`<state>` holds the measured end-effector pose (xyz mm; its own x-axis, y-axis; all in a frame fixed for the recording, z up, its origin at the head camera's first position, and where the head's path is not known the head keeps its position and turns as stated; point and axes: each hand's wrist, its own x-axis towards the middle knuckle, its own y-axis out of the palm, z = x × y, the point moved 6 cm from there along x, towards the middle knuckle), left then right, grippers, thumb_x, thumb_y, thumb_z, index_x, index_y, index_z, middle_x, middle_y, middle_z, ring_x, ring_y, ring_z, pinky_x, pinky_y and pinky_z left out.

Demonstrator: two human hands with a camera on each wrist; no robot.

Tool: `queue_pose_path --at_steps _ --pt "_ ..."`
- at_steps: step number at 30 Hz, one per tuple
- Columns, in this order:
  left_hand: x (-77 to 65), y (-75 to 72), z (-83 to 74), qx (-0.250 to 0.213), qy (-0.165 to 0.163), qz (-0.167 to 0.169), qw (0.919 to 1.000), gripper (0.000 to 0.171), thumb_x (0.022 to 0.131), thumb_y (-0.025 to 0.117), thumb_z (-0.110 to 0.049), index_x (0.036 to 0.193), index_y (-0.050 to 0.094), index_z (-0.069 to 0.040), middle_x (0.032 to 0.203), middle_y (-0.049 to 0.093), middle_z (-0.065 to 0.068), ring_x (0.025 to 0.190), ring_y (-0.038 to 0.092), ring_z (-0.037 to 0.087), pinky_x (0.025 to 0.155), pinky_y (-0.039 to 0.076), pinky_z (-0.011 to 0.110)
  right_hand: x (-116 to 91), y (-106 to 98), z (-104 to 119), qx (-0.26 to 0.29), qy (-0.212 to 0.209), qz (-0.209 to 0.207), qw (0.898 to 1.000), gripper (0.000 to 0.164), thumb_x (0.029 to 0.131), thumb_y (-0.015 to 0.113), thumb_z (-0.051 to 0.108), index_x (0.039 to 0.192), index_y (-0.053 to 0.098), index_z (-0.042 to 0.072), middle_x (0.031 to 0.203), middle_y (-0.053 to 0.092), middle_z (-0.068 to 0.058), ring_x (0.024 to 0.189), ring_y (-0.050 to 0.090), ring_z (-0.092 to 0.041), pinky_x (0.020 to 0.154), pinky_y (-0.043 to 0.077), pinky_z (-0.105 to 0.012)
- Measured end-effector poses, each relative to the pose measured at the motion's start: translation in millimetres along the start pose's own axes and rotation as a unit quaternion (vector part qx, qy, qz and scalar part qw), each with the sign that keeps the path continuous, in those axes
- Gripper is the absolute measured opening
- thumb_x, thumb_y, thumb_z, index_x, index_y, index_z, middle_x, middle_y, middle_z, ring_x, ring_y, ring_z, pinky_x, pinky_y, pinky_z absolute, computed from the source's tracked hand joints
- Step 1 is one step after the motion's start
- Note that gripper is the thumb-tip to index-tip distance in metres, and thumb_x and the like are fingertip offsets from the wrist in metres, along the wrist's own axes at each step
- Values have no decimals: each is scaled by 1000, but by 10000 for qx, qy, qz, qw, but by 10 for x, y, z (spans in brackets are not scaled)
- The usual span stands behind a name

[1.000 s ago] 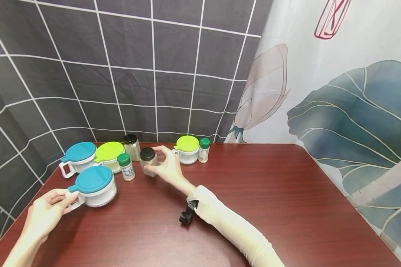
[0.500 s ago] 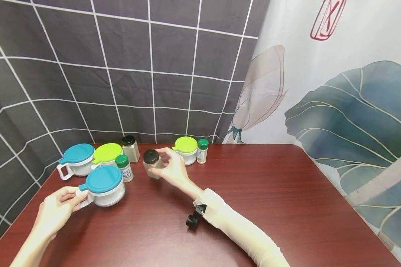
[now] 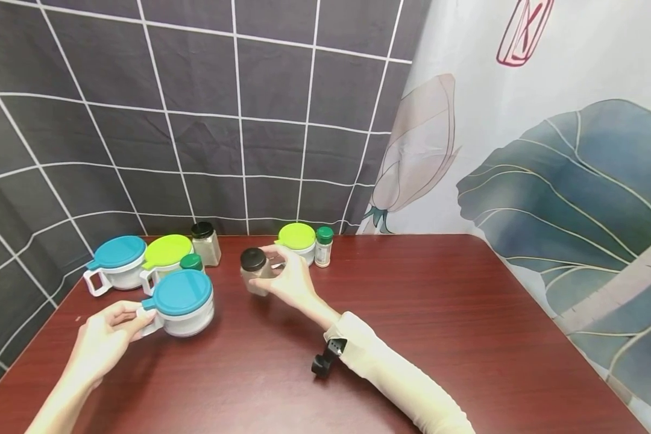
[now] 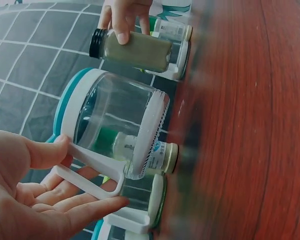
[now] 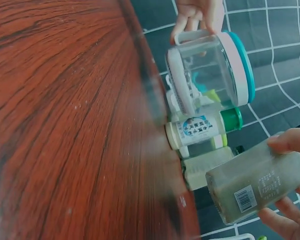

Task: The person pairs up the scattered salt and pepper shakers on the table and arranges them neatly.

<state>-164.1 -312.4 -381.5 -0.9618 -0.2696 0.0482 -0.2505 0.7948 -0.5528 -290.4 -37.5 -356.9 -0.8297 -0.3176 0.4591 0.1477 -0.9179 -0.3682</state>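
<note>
Head view, read with both wrist views: the blue-lidded canister (image 3: 182,292) is upright toward the left of the tabletop (image 3: 412,325), apparently just clear of it. The fingers of the left hand (image 3: 99,343) pinch its white handle (image 4: 97,159), closed to the handle's thickness. The clear body looks unfilled, so it is probably light and stiff; its smooth wall may slip and, if glass, break. The handle is the natural hold, though the off-centre load may tip it.

The fingers of the right hand (image 3: 293,280) span the black-capped spice jar (image 3: 251,277), thumb opposing fingers, its base raised. Filled with greyish powder, it is likely heavy for its size; its flat sides suit this pinch.

Surroundings: the left green-capped shaker (image 3: 191,261), partly hidden, crowds the held canister from behind, with the left green-lidded canister (image 3: 168,250), rear blue-lidded canister (image 3: 119,253) and rear black-capped jar (image 3: 208,250) beyond. The right green-lidded canister (image 3: 296,235) and right green-capped shaker (image 3: 323,250) obstruct the space behind the right hand.
</note>
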Motion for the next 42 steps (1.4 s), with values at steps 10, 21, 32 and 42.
queue_pose_path --at_steps 10,21,32,42 --pt "21 130 -116 -94 25 121 9999 36 91 66 -27 106 61 5 80 65 -22 71 60 -9 63 52 13 -64 -164 -63 -9 156 -93 9998 55 66 86 6 116 65 9 108 70 -7 98 67 -19 84 56 -30" --pt "32 289 -274 149 37 194 9997 35 89 68 -26 107 63 3 94 72 4 72 57 -10 64 50 12 -135 -285 -122 62 239 -90 9997 53 65 87 7 114 67 10 107 71 -8 98 67 -21 83 56 -28" --pt "65 464 -394 -203 58 436 9988 37 88 69 -27 108 63 3 94 72 -3 77 59 -14 68 52 12 -179 -428 -131 -246 44 -168 9995 52 65 87 11 112 67 11 102 72 -6 91 68 -19 79 58 -37" --pt "93 626 -492 -349 95 483 9982 34 87 71 -26 105 63 2 96 72 3 78 61 -13 70 52 12 -233 -596 -192 -415 13 -162 9990 51 65 87 10 112 67 12 102 72 -4 91 68 -16 79 58 -30"
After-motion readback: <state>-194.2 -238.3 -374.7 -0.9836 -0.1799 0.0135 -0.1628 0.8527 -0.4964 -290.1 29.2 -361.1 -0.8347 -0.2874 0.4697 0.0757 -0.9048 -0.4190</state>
